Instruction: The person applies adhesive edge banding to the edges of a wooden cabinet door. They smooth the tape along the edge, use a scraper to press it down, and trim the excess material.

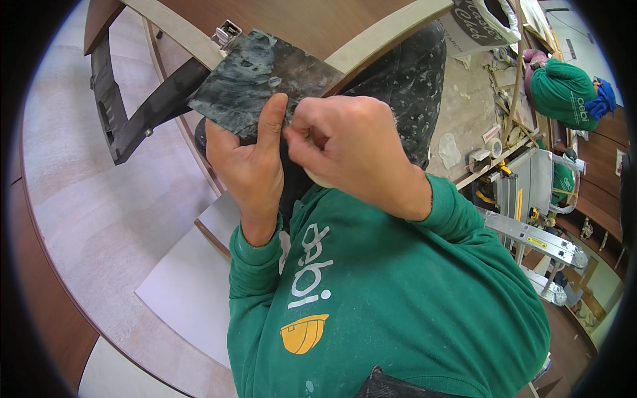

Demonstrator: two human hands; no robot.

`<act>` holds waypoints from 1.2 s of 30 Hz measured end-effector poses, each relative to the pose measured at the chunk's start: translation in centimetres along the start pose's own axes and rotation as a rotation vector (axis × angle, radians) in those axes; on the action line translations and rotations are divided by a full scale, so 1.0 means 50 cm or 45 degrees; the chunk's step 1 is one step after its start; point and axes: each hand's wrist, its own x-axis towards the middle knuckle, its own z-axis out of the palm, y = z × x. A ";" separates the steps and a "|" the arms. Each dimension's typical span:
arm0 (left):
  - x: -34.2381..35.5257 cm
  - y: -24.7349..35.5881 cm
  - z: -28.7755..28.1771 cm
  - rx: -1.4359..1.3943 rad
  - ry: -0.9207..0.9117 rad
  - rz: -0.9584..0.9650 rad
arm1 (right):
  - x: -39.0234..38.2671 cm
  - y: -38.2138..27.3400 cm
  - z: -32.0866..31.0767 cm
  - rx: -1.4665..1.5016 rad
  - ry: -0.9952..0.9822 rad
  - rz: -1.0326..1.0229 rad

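Note:
A thin dark square plate (235,86), mottled with grey smears, is in my left hand (249,159), whose thumb presses on its lower edge while the other fingers are behind it. My right hand (348,146) is beside that thumb at the plate's lower edge, its fingers curled in a pinch; what is between them is hidden. Behind the plate are a wooden panel with pale edge strips (375,36) and a small metal fitting (225,33).
Black bent frame pieces (106,86) lie over a pale curved board (79,219) at left. At right are a white bucket (464,36), offcuts, a tape roll (494,147), power tools and an aluminium ladder (544,239). A co-worker (561,93) in green bends over at upper right.

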 end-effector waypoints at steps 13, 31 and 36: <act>0.005 0.011 -0.006 -0.028 -0.022 -0.041 | -0.034 -0.029 -0.025 0.001 -0.183 -0.504; -0.032 0.027 -0.177 -0.332 0.136 -0.062 | -0.181 0.149 -0.151 -0.138 -0.436 0.132; -0.058 0.006 -0.228 -0.278 0.134 -0.072 | -0.234 0.199 -0.079 -0.082 -0.477 0.141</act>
